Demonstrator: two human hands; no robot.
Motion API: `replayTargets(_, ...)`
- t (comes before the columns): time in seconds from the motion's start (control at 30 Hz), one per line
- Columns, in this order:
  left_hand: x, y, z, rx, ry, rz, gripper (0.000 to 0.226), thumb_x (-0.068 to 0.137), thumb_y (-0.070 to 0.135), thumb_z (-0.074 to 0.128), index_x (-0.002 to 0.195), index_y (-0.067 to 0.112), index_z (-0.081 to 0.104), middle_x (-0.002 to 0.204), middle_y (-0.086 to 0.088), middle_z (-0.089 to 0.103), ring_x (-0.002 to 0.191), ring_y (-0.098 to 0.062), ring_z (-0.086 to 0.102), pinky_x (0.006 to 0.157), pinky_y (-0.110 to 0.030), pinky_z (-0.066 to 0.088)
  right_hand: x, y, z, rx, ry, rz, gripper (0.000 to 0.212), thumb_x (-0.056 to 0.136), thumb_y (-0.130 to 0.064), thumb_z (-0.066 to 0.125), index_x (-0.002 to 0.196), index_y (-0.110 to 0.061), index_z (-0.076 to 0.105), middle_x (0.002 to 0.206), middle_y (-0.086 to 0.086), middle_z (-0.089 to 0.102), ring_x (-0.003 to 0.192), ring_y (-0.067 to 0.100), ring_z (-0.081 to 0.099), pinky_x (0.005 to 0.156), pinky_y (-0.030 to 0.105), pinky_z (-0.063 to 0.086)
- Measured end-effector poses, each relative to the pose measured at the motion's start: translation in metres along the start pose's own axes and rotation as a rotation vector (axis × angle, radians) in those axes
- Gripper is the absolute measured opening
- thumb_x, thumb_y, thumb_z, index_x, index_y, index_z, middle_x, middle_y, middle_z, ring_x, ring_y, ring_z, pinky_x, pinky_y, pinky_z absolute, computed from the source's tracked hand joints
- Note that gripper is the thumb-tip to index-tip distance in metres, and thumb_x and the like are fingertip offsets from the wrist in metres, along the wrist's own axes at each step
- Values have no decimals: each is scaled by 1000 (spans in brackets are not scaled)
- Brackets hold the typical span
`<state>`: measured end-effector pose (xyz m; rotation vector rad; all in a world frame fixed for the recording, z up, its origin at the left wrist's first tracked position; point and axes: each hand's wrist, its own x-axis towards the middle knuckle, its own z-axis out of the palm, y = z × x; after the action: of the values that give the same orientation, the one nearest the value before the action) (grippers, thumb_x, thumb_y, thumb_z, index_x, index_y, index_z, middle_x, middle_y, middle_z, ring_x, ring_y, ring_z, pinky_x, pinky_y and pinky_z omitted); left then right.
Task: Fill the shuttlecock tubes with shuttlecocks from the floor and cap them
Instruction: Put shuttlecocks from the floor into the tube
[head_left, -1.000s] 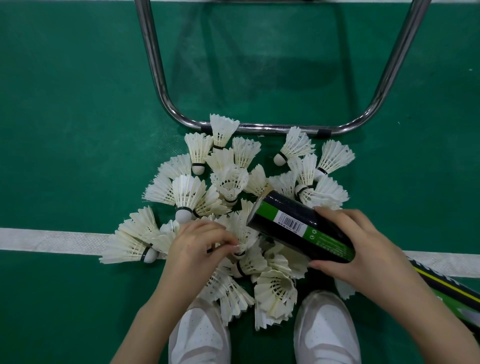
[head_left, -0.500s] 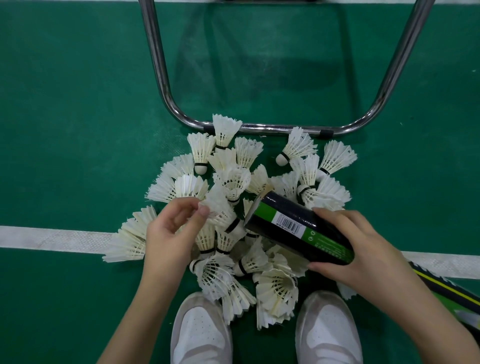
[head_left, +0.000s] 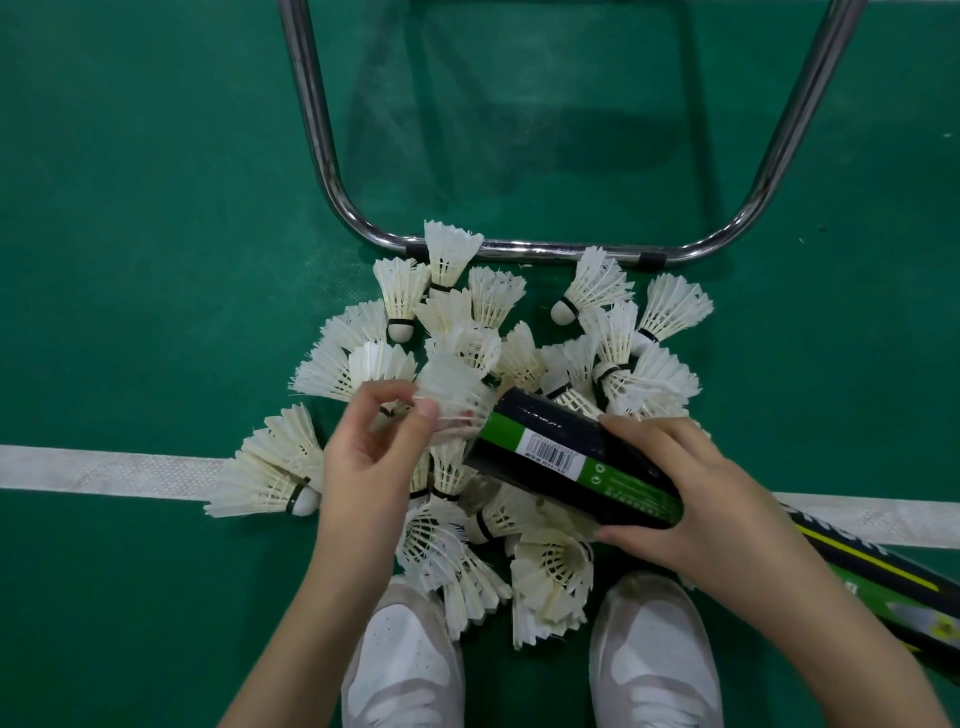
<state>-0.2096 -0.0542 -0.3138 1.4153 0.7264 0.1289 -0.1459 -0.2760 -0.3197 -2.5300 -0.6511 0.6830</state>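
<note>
A black-and-green shuttlecock tube (head_left: 571, 460) lies tilted just above a heap of white feather shuttlecocks (head_left: 524, 374) on the green court floor (head_left: 156, 208). The right hand (head_left: 691, 509) has its grip wrapped around the tube's middle, open mouth facing left. The left hand (head_left: 374, 457) pinches one blurred shuttlecock (head_left: 452, 395) between thumb and fingertips, right at that mouth — the loading step appears to be in hand. Next, it probably needs lining up with the opening and sliding in. A second tube (head_left: 883, 587) lies on the floor by the right forearm. Beyond the heap curves a chrome chair frame (head_left: 322, 156); below it, two white shoes (head_left: 405, 665).
</note>
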Motion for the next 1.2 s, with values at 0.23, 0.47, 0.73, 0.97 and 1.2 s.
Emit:
replayTargets(0.23,-2,5,15,30,-117,-3,4,90,20,54,89,17,56,59,13,67,52,6,56,50,-6,39,10,-5,-9,-31,-32,2,79,64,-61,65,130,-56,21,122,-23,33,104,14,48,84,33,43)
replayTargets(0.47,-5,7,22,68,-195,-14,32,66,32,68,96,24,58,85,7,74,77,-4,68,60,-13,50,14,-13,-22,-76,-46,2,79,67,-56,66,133,-52,23,125,-20,34,99,3,40,81,23,33)
replayTargets(0.73,-9,10,21,183,-259,29,25,68,21,74,91,24,64,84,13,72,80,-1,66,69,-16,53,0,-20,-23,-93,-18,-7,78,70,-53,66,133,-53,20,126,-20,32,90,-4,26,80,19,25)
replayTargets(0.97,-1,5,16,105,-297,-69,30,70,21,69,98,13,65,91,-8,72,81,-19,66,72,-26,56,1,-20,-11,-114,63,-25,79,69,-60,61,135,-51,17,127,-20,35,97,-4,30,82,21,26)
replayTargets(1.2,0,4,5,-1,-291,-91,29,74,17,65,102,11,65,93,-3,74,86,-12,69,70,-13,50,-2,-8,-4,-152,160,3,91,56,-57,74,130,-42,23,128,-7,49,112,19,47,91,29,31)
